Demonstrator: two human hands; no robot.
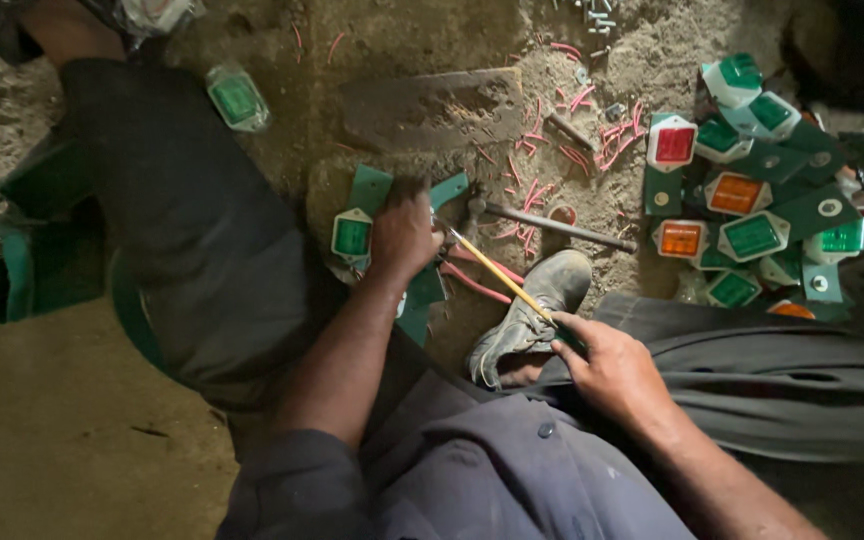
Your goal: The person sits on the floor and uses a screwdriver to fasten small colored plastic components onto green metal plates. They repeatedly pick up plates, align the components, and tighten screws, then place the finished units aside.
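Green brackets (422, 240) of flat painted metal lie on the dirt under the left hand (402, 235), which presses down on them with its fingers curled over the top piece; a small lamp with a green lens (352, 237) sits just beside that hand. The right hand (607, 365) is closed around the handle end of a thin yellow tool (497, 275), a screwdriver by the look of it, whose tip reaches to the brackets at the left hand. A worn grey shoe (532, 315) lies between the two hands, right under the tool's shaft. Just beyond, a hammer (552, 225) rests on the ground, with red wire offcuts (572, 140) scattered around it (some touch its handle). To the right, well apart from the hands, is a heap of lamps (752, 200) with green, orange and red lenses on green plates. Another green lamp (237, 98) lies alone at upper left. The ground (52, 430) is bare, dusty, gritty earth.
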